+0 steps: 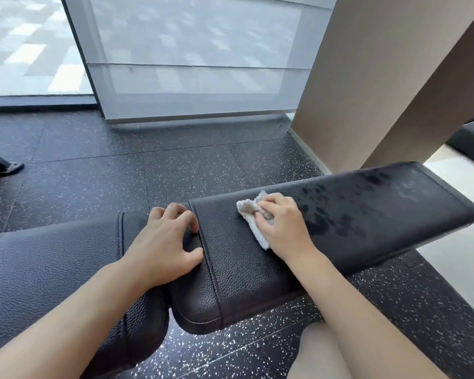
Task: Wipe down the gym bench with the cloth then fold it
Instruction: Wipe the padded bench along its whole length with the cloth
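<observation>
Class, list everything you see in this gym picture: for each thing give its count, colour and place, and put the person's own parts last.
bench pads: two, black leather-look, end to end across the middle; the right one has wet patches toward its far end
cloth: one, white, crumpled, on the right pad
floor: black with white speckles, under and around the bench
equipment foot: one, black, at the left edge on the floor
window blind: one, grey, behind the floor
pillar: one, beige, at upper right
left hand: one, fingers curled at the gap between the pads
right hand: one, holds the cloth against the right pad
</observation>
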`<state>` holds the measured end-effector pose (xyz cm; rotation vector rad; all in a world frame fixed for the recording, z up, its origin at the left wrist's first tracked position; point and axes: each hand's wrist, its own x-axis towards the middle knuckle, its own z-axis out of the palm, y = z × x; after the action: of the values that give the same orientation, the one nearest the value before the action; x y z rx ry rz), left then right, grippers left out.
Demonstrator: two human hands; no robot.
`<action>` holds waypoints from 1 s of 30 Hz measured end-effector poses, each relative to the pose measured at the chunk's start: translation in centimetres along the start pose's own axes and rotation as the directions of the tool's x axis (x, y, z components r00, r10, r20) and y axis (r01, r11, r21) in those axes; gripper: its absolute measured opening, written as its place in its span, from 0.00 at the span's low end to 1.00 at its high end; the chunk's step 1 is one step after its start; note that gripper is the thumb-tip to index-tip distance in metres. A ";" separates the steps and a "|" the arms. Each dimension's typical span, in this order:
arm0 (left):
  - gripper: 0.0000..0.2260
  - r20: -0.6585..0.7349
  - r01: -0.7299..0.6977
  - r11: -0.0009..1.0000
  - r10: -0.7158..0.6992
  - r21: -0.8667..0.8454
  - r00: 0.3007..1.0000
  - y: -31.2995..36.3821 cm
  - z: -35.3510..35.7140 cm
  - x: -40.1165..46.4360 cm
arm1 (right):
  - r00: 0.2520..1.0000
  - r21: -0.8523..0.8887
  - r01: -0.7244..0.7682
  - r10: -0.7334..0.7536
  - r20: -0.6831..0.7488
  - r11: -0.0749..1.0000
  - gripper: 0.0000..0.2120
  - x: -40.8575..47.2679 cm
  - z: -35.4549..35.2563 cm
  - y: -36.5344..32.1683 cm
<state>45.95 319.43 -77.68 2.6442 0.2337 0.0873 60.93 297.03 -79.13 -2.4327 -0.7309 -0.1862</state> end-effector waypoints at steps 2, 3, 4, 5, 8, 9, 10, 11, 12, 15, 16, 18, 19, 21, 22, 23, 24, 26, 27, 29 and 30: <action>0.15 0.016 0.009 1.000 -0.009 0.010 1.000 0.1 -0.1 0.1 | 1.000 -0.001 -0.016 0.016 0.005 1.000 0.14 1.2 1.3 -1.2; 0.15 0.026 0.014 1.000 -0.015 0.015 1.000 0.2 -0.1 0.2 | 1.000 -0.008 -0.013 0.014 0.010 1.000 0.17 1.3 1.7 -1.8; 0.15 0.036 0.020 1.000 -0.021 0.019 0.999 0.3 -0.2 0.3 | 1.000 -0.017 -0.005 0.005 0.007 1.000 0.18 1.1 2.0 -2.3; 0.15 0.045 0.027 0.999 -0.028 0.021 0.999 0.3 -0.3 0.3 | 1.000 -0.017 0.008 -0.008 0.003 1.000 0.18 0.5 2.0 -2.7; 0.17 0.067 0.052 0.998 -0.054 0.032 0.996 0.5 -0.4 0.5 | 0.996 0.039 0.082 -0.083 0.025 0.996 0.15 -2.5 1.2 -2.8; 0.18 0.069 0.059 0.997 -0.062 0.039 0.996 0.6 -0.4 0.5 | 0.993 0.053 0.113 -0.115 0.038 0.992 0.14 -3.6 0.7 -2.6; 0.18 0.069 0.064 0.997 -0.067 0.047 0.995 0.7 -0.4 0.5 | 0.989 0.066 0.135 -0.139 0.050 0.989 0.13 -4.7 0.2 -2.2; 0.19 0.069 0.066 0.996 -0.069 0.055 0.995 0.8 -0.3 0.5 | 0.987 0.079 0.147 -0.151 0.059 0.986 0.12 -5.5 -0.4 -1.6; 0.19 0.070 0.065 0.996 -0.070 0.065 0.995 0.9 -0.2 0.5 | 0.986 0.089 0.151 -0.157 0.060 0.985 0.11 -5.9 -1.1 -1.0; 0.20 0.074 0.067 0.994 -0.074 0.086 0.995 0.9 -0.2 0.7 | 0.992 0.071 0.118 -0.121 0.038 0.990 0.11 -4.8 -2.3 1.2; 0.20 0.077 0.068 0.994 -0.075 0.090 0.994 0.9 -0.2 0.7 | 0.996 0.057 0.079 -0.081 0.024 0.995 0.11 -3.7 -2.3 1.8; 0.21 0.073 0.066 0.992 -0.074 0.105 0.995 0.9 0.0 0.8 | 1.000 0.022 -0.009 0.009 -0.007 1.000 0.12 -1.2 -1.9 2.0; 0.21 0.067 0.066 0.992 -0.074 0.111 0.995 0.9 0.1 0.8 | 0.999 0.002 -0.043 0.043 -0.010 0.999 0.14 -0.1 -1.4 1.7; 0.21 0.065 0.067 0.991 -0.075 0.113 0.995 1.0 0.1 0.9 | 0.997 -0.020 -0.070 0.070 0.006 0.997 0.16 1.3 -0.1 0.4; 0.21 0.073 0.067 0.991 -0.075 0.113 0.994 0.9 0.1 1.0 | 0.998 -0.014 -0.058 0.059 0.024 0.998 0.16 1.4 0.4 -0.6; 0.21 0.083 0.067 0.992 -0.076 0.111 0.994 0.8 0.0 1.0 | 0.999 0.004 -0.026 0.026 0.044 1.000 0.16 1.1 0.8 -1.7; 0.21 0.091 0.067 0.992 -0.077 0.105 0.993 0.7 0.0 1.0 | 0.998 0.030 0.024 -0.025 0.064 0.999 0.15 0.3 1.2 -2.7; 0.21 0.097 0.065 0.994 -0.073 0.082 0.993 0.3 0.0 1.2 | 0.983 0.086 0.141 -0.150 0.107 0.986 0.13 -2.3 1.2 -3.9; 0.21 0.094 0.061 0.995 -0.068 0.073 0.993 0.2 0.0 1.2 | 0.969 0.115 0.194 -0.208 0.130 0.974 0.12 -3.8 0.9 -4.0; 0.20 0.084 0.050 0.997 -0.055 0.067 0.995 0.0 0.1 1.2 | 0.947 0.165 0.249 -0.276 0.167 0.954 0.12 -6.3 -0.3 -3.1; 0.20 0.079 0.047 0.997 -0.052 0.067 0.995 0.0 0.1 1.1 | 0.944 0.172 0.257 -0.285 0.168 0.951 0.11 -7.0 -1.1 -2.1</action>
<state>47.08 319.61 -77.79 2.6983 0.2787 -0.0447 53.96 294.64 -79.21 -2.2210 -1.1273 -0.0026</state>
